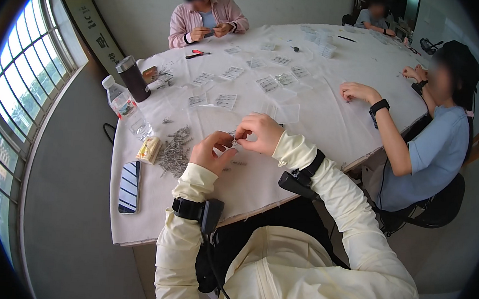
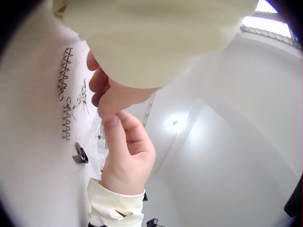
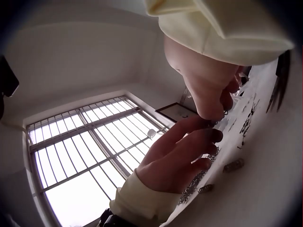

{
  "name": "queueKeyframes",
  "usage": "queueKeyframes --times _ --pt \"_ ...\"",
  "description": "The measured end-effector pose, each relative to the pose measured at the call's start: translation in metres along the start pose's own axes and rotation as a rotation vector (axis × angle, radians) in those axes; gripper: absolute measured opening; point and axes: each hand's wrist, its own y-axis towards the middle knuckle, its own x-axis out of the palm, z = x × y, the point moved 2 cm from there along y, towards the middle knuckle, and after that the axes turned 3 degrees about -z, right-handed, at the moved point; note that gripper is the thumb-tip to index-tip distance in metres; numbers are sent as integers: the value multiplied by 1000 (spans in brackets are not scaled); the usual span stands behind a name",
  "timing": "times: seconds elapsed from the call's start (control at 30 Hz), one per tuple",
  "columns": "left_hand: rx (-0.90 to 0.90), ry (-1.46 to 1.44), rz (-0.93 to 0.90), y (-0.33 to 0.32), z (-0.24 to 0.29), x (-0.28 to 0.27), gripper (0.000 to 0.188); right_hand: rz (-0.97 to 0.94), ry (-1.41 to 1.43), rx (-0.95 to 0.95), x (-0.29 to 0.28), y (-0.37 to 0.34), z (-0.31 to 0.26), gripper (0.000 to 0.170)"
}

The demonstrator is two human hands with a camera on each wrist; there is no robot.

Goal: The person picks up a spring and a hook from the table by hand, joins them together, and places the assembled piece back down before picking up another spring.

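Observation:
Over the near part of the table, my left hand [image 1: 210,152] and right hand [image 1: 261,133] meet at the fingertips. Between them is a small shiny metal piece [image 1: 235,142], mostly covered by the fingers; I cannot tell its kind. The right thumb and forefinger pinch at it, and the left fingers curl in from the other side. To the left of the left hand spreads a pile of metal springs [image 1: 175,151]. A few loose springs [image 2: 66,120] lie on the cloth below the hands in the left wrist view.
A phone [image 1: 129,187], a small yellow-and-white pack [image 1: 148,150], a water bottle [image 1: 124,108] and a dark tumbler [image 1: 133,78] stand or lie at the left. Clear plastic cases [image 1: 225,101] spread beyond the hands, with red-handled pliers [image 1: 198,54] farther back. Other people sit around the table.

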Motion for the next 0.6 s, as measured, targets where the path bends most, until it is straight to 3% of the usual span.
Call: queueKeyframes --times 0.13,0.23,0.3,0.33,0.4,0.5,0.6 --pt "-29 68 56 1 -4 2 12 -38 67 -32 1 8 -8 8" --pt "-41 73 144 1 -4 -2 12 78 211 133 -3 11 1 8" --pt "-72 70 167 1 -11 -2 12 13 -46 13 -3 8 10 13" --pt "-72 69 164 0 -14 -2 12 14 -46 17 -2 5 10 13" --pt "-28 246 108 -1 -20 -1 13 -178 -57 -58 6 -1 8 14" --pt "2 472 65 -4 -31 0 14 -251 -14 -72 8 -1 6 15" --pt "-4 492 72 -7 -33 0 13 -255 -46 -73 8 -3 4 11"
